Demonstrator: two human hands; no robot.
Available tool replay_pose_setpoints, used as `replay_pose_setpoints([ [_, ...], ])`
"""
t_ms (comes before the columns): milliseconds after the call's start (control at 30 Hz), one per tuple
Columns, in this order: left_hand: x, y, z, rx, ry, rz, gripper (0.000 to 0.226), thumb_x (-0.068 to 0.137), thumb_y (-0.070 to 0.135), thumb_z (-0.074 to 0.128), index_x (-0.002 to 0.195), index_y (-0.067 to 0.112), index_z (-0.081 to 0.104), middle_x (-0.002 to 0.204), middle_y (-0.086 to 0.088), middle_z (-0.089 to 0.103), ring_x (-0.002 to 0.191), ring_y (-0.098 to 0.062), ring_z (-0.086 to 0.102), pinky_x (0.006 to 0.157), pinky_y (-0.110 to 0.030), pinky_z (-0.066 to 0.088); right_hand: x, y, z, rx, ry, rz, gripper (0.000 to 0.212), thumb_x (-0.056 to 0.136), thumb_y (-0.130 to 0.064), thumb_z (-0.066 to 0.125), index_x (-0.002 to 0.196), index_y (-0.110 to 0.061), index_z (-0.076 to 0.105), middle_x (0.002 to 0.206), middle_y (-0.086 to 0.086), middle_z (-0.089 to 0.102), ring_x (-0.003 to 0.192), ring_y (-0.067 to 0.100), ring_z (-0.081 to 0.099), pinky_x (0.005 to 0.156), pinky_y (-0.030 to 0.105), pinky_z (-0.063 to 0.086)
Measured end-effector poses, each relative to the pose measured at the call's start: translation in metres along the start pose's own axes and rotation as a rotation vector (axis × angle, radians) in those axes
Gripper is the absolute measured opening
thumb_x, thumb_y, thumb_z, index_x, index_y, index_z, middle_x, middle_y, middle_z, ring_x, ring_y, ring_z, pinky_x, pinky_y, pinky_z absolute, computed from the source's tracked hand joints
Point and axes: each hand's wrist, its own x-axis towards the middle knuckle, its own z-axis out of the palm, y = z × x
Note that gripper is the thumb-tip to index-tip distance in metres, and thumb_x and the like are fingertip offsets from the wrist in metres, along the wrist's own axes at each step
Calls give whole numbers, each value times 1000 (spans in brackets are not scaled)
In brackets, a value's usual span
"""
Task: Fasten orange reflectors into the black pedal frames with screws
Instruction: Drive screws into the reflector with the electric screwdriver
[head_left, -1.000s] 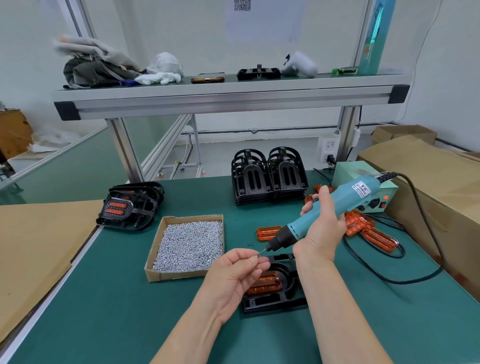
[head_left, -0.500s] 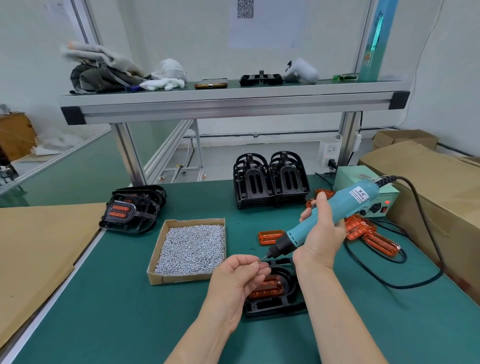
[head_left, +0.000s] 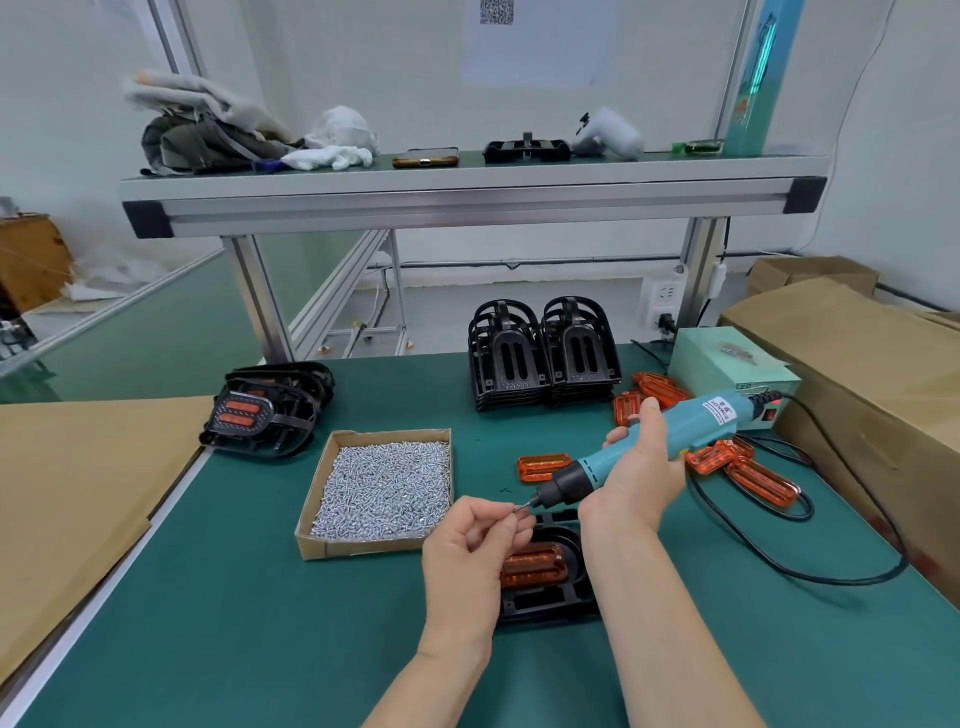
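A black pedal frame (head_left: 545, 597) lies on the green table in front of me with an orange reflector (head_left: 532, 566) seated in it. My right hand (head_left: 636, 475) grips a teal electric screwdriver (head_left: 649, 447), held above the frame with its bit pointing down and left. My left hand (head_left: 470, 540) pinches a small screw (head_left: 518, 508) at the bit's tip. A cardboard box of silver screws (head_left: 384, 488) sits to the left. Loose orange reflectors (head_left: 737, 467) lie to the right, and one reflector (head_left: 543, 466) lies behind the screwdriver's nose.
Two stacks of empty black frames (head_left: 543, 358) stand at the back. Finished pedals (head_left: 265, 413) are piled at the left. A green power unit (head_left: 732, 374) and its black cable (head_left: 810, 566) lie at the right, beside cardboard boxes (head_left: 857, 364). An aluminium shelf (head_left: 467, 192) spans overhead.
The view has tilted down a little. Both hands stay together above the frame, left fingers at the screwdriver bit; the screwdriver has lowered slightly.
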Motion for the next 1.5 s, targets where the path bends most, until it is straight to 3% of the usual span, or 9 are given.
replay_pose_setpoints([
  [133,1,-1,-7,101,-65,34,34,89,-11,61,81,20,72,88,-14,76,92,-29,74,75,-24,58,-2,3,-1,-18,-20,-12,23,87,-32,75,99,-22,58,53,-17,61,49,1,58,47,16,48],
  [233,1,-1,-18,271,-108,33,46,88,-7,66,111,33,69,95,-4,77,102,-20,71,91,-30,53,-5,5,-1,-38,-61,-45,24,87,-30,75,99,-18,59,56,-16,62,52,3,58,51,18,50],
  [300,0,-2,-28,405,-139,51,62,87,-1,69,130,40,55,105,10,75,107,-8,68,98,-25,49,-5,6,0,-49,-96,-78,24,87,-30,75,100,-17,59,56,-15,61,52,4,57,51,19,50],
  [400,-9,-3,-43,679,-149,131,73,81,21,75,140,48,40,118,29,65,118,6,56,99,-5,36,-6,7,1,-101,-151,-131,22,88,-31,74,95,-19,57,55,-13,58,53,6,54,53,21,48],
  [567,-18,-8,-47,947,-262,129,101,63,58,68,150,47,18,131,31,39,129,13,32,103,-8,26,-14,18,-1,-227,-233,-252,24,84,-34,75,81,-21,54,54,-8,56,53,9,53,58,26,47],
  [700,-16,-8,-47,964,-272,91,109,60,62,67,153,42,13,126,30,38,129,6,37,107,-17,30,-21,30,-4,-273,-311,-317,26,82,-34,75,76,-20,54,53,-7,56,50,7,53,52,17,46],
  [800,-14,-9,-49,968,-264,84,111,60,63,68,154,41,13,123,38,35,126,5,39,105,-17,32,-24,34,-3,-288,-352,-346,26,81,-34,74,76,-19,54,53,-7,56,49,7,53,51,17,45],
  [1233,-13,-10,-49,970,-259,62,113,59,65,68,154,38,13,130,30,39,124,4,42,108,-24,36,-31,35,-4,-310,-422,-386,25,81,-34,75,77,-19,56,55,-6,56,48,8,52,50,17,45],
  [1500,-12,-10,-48,972,-247,66,113,58,64,70,154,37,15,128,34,39,122,7,42,107,-22,36,-40,37,0,-403,-508,-425,18,75,-48,74,69,-39,60,58,-4,56,52,15,51,50,29,46],
])
